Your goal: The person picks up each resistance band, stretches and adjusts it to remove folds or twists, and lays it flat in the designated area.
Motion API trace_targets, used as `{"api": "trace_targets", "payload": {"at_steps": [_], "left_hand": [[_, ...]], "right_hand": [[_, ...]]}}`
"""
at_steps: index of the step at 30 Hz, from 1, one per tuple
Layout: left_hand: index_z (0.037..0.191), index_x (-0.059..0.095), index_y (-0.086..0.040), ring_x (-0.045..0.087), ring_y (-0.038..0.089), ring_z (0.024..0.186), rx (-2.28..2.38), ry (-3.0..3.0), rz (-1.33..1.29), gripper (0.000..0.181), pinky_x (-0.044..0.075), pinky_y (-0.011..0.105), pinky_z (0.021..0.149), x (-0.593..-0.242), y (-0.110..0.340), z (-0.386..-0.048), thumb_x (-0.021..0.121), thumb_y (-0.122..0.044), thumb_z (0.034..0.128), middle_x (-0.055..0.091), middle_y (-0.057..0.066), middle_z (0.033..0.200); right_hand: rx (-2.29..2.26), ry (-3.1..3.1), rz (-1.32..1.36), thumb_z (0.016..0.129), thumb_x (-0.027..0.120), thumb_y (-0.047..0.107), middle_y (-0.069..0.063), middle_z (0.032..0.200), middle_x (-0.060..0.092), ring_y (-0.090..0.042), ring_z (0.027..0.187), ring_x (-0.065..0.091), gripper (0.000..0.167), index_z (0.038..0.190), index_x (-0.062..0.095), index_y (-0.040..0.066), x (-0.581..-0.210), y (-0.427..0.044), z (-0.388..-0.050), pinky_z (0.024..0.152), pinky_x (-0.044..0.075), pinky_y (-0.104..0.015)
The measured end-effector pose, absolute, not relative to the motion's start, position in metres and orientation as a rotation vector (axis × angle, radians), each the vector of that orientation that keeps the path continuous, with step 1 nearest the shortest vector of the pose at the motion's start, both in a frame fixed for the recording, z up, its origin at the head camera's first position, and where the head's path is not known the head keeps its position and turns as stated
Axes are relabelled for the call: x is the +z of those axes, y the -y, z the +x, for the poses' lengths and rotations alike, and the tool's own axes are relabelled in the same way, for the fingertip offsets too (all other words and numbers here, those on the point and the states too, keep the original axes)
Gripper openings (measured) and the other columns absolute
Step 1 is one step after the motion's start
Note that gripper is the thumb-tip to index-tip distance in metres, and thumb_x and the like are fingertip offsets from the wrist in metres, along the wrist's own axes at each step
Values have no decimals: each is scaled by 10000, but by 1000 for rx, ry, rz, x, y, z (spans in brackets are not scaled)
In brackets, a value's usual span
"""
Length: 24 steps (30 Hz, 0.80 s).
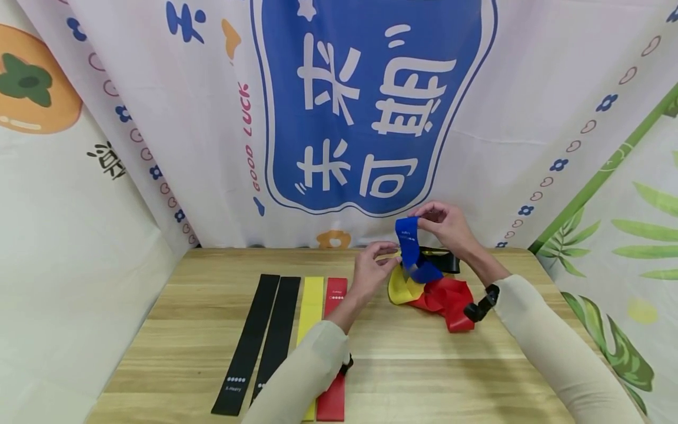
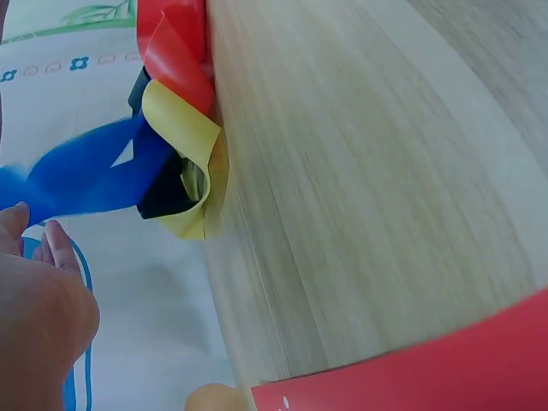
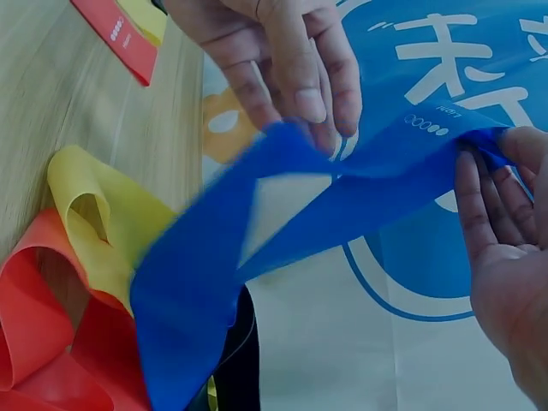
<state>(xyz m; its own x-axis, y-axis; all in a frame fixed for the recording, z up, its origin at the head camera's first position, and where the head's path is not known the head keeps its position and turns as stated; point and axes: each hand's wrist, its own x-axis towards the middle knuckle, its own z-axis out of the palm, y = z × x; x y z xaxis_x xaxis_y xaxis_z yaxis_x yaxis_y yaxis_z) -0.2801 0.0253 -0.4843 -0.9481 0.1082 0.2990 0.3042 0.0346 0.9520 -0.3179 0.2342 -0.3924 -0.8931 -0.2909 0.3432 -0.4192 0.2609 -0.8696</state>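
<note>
R hand (image 1: pixel 448 227) pinches blue band (image 1: pixel 408 246)—hanging below it; L hand (image 1: pixel 369 268) relaxed, just beside.

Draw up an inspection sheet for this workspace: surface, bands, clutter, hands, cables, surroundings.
Surface: wood-grain table, bands lying on it.
Bands: blue band held up; flat row of X-Heavy black band, second black band, yellow band, red band.
Clutter: loose heap of red banding, yellow banding and black banding around the blue band's lower part.
Hands: right hand pinches the blue band; left hand beside it, grip unclear.
Cables: nothing seen.
Surroundings: printed white cloth behind, leaf-patterned cloth at right.
</note>
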Motion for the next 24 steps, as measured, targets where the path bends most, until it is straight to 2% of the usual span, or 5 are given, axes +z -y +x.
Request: {"api": "trace_targets", "payload": {"at_steps": [4,7,11,19,24], "left_hand": [[1317,680,-32,701,246,1219,-2040,2177,-409,374,592,361,994,-483,-26,-281,788,-77,961,716,138,1326],[1379,664,-87,680,232,1257,-2057,2176,-396,411,578,376,1023,-483,-27,-282,772,-123,984,696,111,1382],[1414,658,-139,644,237,1303,-2106,2134,-415,395,553,399,1067,-481,-27,-283,707,-115,1022,686,62,1397],[1501,565,-95,559,251,1392,-2272,2079,-527,421,441,467,1188,-480,-26,-281,459,-300,1149,603,61,1507],[1496,546,-17,588,309,1347,-2341,2013,-618,450,462,462,1169,-480,-29,-281,447,-284,1148,611,160,1466]], "right_hand": [[1697,2417,688,1018,707,91,-251,1263,706,-175,1049,726,190,1166,716,-27,-390,-233,-315,943,580,-232],[1693,2436,699,1014,719,117,-257,1281,699,-184,1057,727,212,1177,725,-19,-389,-232,-312,949,582,-246],[1703,2441,713,1017,713,110,-176,1238,733,-185,1056,719,198,1169,726,-17,-387,-231,-311,942,576,-245],[1693,2438,722,1023,686,69,-15,1111,751,-197,953,692,172,1158,717,-32,-385,-231,-312,870,570,-226],[1699,2439,714,1026,683,68,22,1055,749,-188,896,689,176,1157,710,-46,-384,-231,-312,854,580,-235]]}}
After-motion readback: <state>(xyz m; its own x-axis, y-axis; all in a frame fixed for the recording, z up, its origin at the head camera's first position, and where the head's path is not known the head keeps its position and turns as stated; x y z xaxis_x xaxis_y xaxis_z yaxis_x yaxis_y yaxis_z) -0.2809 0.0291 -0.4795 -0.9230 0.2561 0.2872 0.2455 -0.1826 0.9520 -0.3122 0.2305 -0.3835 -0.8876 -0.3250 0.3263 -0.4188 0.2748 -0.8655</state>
